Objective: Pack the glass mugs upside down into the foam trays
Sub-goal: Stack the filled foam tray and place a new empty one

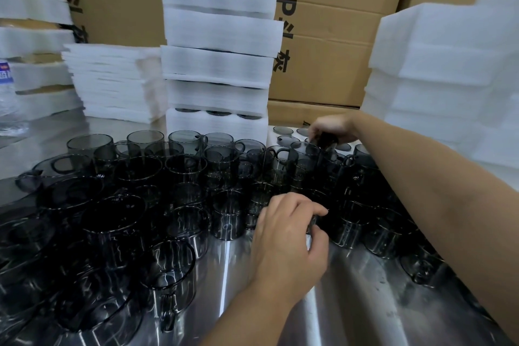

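Several smoky grey glass mugs (185,168) stand upright, crowded over the steel table (351,289). At the back right lies a white foam tray (271,135) with several mug bottoms showing in its holes. My right hand (332,129) reaches over that tray and grips a dark mug (325,140) from above. My left hand (292,236) is near the middle of the table, fingers and thumb curled round a mug (317,222) at the edge of the crowd; that mug is mostly hidden by the fingers.
A tall stack of filled foam trays (219,64) stands behind the mugs, with flat foam sheets (112,84) to its left. More foam stacks (449,78) rise at the right and far left. Cardboard boxes (337,36) form the back wall. A plastic bottle (8,93) stands at the left edge.
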### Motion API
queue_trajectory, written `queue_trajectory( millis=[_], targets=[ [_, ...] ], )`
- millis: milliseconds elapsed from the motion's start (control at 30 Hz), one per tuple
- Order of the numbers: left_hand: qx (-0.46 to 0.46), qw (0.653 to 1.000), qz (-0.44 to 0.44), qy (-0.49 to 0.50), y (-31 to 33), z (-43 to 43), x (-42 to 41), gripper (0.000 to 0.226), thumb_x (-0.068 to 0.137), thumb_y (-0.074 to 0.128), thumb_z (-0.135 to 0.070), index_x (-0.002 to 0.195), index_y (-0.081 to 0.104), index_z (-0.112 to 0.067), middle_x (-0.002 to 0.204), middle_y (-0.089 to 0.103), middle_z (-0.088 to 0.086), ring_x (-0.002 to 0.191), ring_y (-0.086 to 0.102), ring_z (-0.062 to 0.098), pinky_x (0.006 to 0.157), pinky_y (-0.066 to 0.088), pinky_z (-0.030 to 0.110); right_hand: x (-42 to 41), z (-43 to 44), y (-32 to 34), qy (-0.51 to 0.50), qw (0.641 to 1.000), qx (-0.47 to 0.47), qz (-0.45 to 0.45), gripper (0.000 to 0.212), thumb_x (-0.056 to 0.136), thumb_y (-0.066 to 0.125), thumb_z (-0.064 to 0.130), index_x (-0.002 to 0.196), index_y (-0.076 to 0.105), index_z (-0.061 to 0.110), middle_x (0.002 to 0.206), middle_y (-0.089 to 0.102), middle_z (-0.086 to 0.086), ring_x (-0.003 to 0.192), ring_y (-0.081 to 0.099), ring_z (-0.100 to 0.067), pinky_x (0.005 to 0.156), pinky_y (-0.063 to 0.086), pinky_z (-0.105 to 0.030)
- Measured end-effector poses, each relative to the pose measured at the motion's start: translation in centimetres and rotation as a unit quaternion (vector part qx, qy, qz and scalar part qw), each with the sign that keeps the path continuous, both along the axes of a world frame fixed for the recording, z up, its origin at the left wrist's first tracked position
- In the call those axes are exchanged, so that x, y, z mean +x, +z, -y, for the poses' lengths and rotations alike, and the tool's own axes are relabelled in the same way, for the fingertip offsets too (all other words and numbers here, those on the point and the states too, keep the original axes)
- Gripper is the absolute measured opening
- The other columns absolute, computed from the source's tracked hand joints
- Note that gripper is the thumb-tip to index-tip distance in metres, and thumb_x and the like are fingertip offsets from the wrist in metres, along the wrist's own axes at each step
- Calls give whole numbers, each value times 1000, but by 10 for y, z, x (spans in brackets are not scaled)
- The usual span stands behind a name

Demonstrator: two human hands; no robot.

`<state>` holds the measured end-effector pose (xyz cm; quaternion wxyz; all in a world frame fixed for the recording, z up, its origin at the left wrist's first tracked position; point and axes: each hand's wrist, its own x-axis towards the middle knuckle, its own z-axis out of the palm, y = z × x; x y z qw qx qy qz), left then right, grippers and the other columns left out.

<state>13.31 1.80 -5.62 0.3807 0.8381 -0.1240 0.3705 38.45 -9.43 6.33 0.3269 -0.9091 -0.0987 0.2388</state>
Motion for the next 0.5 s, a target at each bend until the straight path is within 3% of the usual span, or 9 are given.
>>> queue_trajectory(
  millis=[67, 167, 267, 367, 500],
  targets=[
    [0, 1000, 5, 2, -1, 0, 1, 23, 74, 58, -13, 92, 69, -21, 93, 62, -13, 97, 45, 0, 88, 31, 14, -3, -1, 5, -23, 998, 16, 61, 16, 84, 44, 14, 71, 50, 8, 52, 50, -3, 39, 39, -14, 43, 28, -20],
    [-7, 1000, 16, 5, -2, 0, 2, 24, 74, 59, -13, 94, 69, -21, 95, 62, -12, 98, 46, 1, 88, 32, 15, -12, -5, 21, -81, 973, 80, 201, 16, 86, 56, 21, 80, 60, 6, 68, 63, -10, 50, 58, -19, 45, 40, -22],
    [-19, 1000, 23, 10, -1, 0, 2, 29, 78, 54, -21, 104, 67, -21, 103, 59, -12, 104, 45, 1, 92, 35, 19, -36, -13, 46, -95, 937, 105, 319, 25, 91, 55, 34, 75, 55, 14, 73, 58, -4, 61, 53, -16, 54, 41, -25],
    [-64, 997, 19, 27, 2, -2, 0, 43, 80, 52, -32, 122, 55, -23, 116, 52, -14, 114, 41, 1, 100, 35, 24, -78, -21, 66, -48, 909, 99, 403, 33, 91, 54, 44, 75, 57, 16, 69, 56, 2, 61, 53, -13, 53, 43, -23],
    [-182, 983, 18, 30, 10, -2, -7, 74, 73, 66, -40, 137, 32, -28, 131, 42, -9, 126, 36, 5, 108, 29, 25, -151, -29, 58, 74, 894, 11, 442, 39, 85, 59, 55, 80, 62, 16, 73, 60, 8, 61, 55, -6, 47, 45, -14]
  ],
)
